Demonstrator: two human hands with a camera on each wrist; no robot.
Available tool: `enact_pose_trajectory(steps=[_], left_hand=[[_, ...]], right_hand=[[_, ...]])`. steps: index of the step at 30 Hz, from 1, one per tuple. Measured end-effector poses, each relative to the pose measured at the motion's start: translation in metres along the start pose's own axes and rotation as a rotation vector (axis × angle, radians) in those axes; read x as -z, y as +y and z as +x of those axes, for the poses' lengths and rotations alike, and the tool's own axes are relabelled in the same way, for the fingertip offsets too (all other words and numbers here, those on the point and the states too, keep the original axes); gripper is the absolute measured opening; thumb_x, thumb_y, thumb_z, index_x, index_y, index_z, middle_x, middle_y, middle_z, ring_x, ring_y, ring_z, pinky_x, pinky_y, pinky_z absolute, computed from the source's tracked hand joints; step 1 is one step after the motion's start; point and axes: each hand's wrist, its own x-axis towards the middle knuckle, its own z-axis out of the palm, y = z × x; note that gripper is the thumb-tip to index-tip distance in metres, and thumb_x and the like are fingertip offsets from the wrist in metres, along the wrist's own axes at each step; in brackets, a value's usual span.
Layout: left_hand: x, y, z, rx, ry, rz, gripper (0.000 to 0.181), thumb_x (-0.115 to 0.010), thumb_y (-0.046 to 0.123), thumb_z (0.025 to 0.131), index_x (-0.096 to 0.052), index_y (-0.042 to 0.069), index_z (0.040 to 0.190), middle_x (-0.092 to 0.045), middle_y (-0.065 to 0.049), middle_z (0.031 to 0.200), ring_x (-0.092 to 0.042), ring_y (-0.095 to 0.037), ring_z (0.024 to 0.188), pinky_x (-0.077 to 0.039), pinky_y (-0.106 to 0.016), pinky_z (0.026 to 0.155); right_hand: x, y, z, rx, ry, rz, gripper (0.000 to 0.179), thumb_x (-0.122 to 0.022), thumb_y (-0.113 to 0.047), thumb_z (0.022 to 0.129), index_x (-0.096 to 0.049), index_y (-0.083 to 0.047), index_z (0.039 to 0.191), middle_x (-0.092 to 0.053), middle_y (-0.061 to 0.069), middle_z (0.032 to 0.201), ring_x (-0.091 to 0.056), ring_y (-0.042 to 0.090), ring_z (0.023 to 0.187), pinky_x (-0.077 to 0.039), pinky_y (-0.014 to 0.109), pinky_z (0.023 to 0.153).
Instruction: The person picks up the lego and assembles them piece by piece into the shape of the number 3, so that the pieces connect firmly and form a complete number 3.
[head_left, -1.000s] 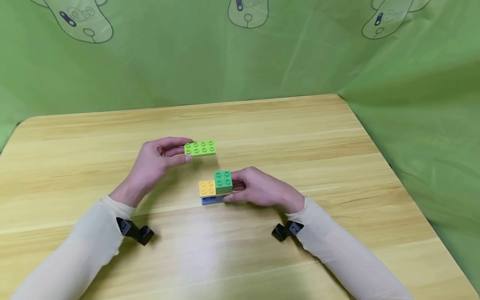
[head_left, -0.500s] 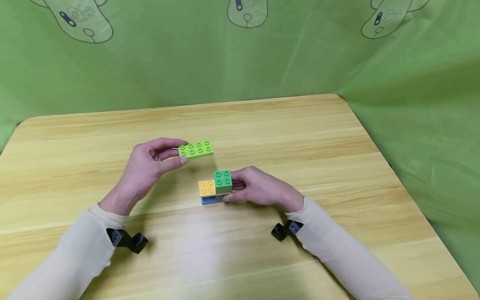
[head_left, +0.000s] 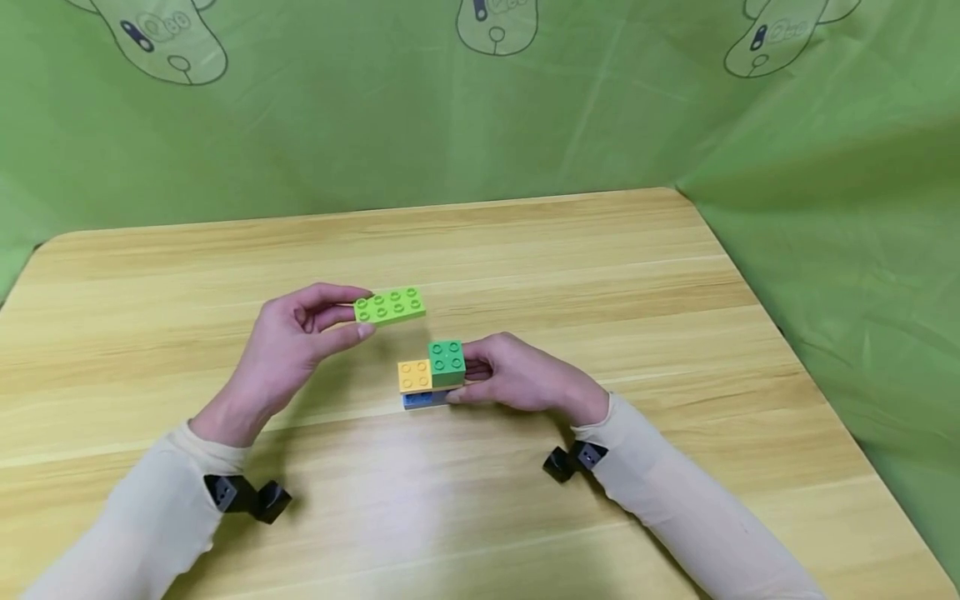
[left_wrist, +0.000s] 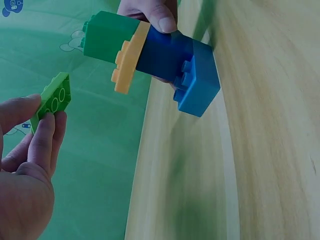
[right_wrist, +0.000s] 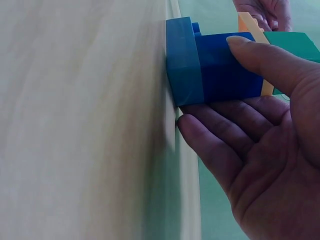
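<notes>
My left hand [head_left: 281, 350] pinches one end of a flat lime-green toy building brick [head_left: 389, 307] between thumb and fingers, raised above the table. Its studs face up; the hollow underside of the lime-green brick [left_wrist: 62, 95] shows in the left wrist view. To its right and nearer me, my right hand [head_left: 525, 375] grips an upright brick stack. At the bottom is a lighter blue brick [left_wrist: 202, 82], then a dark blue brick [right_wrist: 227, 67] under the thumb. A thin yellow-orange brick [head_left: 414, 377] lies above, topped by a green brick [head_left: 447, 362]. The two hands' bricks are apart.
The wood-grain table [head_left: 600, 275] extends around both hands. A green printed curtain [head_left: 375, 125] hangs behind its far edge and along the right side. Black wrist cameras [head_left: 225, 493] sit on both cuffs.
My left hand has drawn back to the left and slightly nearer me, carrying the lime-green brick, which has turned a little. My right hand and the stack have stayed put.
</notes>
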Motion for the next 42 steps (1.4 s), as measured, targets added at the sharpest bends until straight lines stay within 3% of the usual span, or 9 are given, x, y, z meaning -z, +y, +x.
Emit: enact_pose_trajectory(steps=[10,16,22,33,42], left_hand=[[-0.003,0.004,-0.008,-0.052,-0.021,-0.035,0.040,-0.076,0.002,0.086,-0.062,-0.003,0.123,-0.066,-0.014,0.115,-0.066,-0.020,0.103,-0.055,-0.027,0.082],[-0.005,0.002,-0.011,-0.121,-0.060,-0.103,0.039,-0.075,-0.003,0.084,-0.063,-0.004,0.121,-0.065,-0.016,0.117,-0.066,-0.023,0.104,-0.055,-0.031,0.083],[-0.010,0.002,-0.014,-0.152,-0.093,-0.165,0.039,-0.073,-0.009,0.083,-0.062,-0.007,0.120,-0.065,-0.017,0.116,-0.066,-0.026,0.104,-0.056,-0.032,0.083],[-0.023,0.001,-0.016,-0.212,-0.138,-0.160,0.039,-0.071,-0.013,0.082,-0.061,-0.009,0.120,-0.064,-0.017,0.117,-0.065,-0.029,0.105,-0.055,-0.035,0.084],[-0.027,-0.002,-0.018,-0.213,-0.178,-0.162,0.040,-0.071,-0.016,0.080,-0.061,-0.009,0.118,-0.063,-0.017,0.119,-0.064,-0.031,0.106,-0.056,-0.037,0.083]], right_hand=[[0.000,0.001,-0.001,0.006,-0.003,0.012,0.038,-0.076,-0.014,0.088,-0.065,0.000,0.121,-0.069,0.004,0.115,-0.064,0.013,0.108,-0.051,0.024,0.090],[0.001,0.001,0.000,0.007,-0.004,0.014,0.037,-0.076,-0.014,0.088,-0.066,0.000,0.121,-0.069,0.004,0.114,-0.064,0.013,0.108,-0.051,0.024,0.090],[0.001,0.001,0.001,0.022,-0.008,0.015,0.037,-0.076,-0.014,0.088,-0.066,0.000,0.121,-0.069,0.004,0.114,-0.064,0.012,0.108,-0.051,0.024,0.091],[0.001,0.003,0.000,0.025,-0.013,0.034,0.038,-0.076,-0.013,0.088,-0.065,-0.002,0.123,-0.070,0.001,0.113,-0.064,0.013,0.107,-0.051,0.026,0.091],[0.000,0.003,0.001,0.025,-0.015,0.046,0.042,-0.076,-0.011,0.088,-0.063,0.000,0.126,-0.068,0.003,0.116,-0.064,0.013,0.109,-0.051,0.026,0.092]])
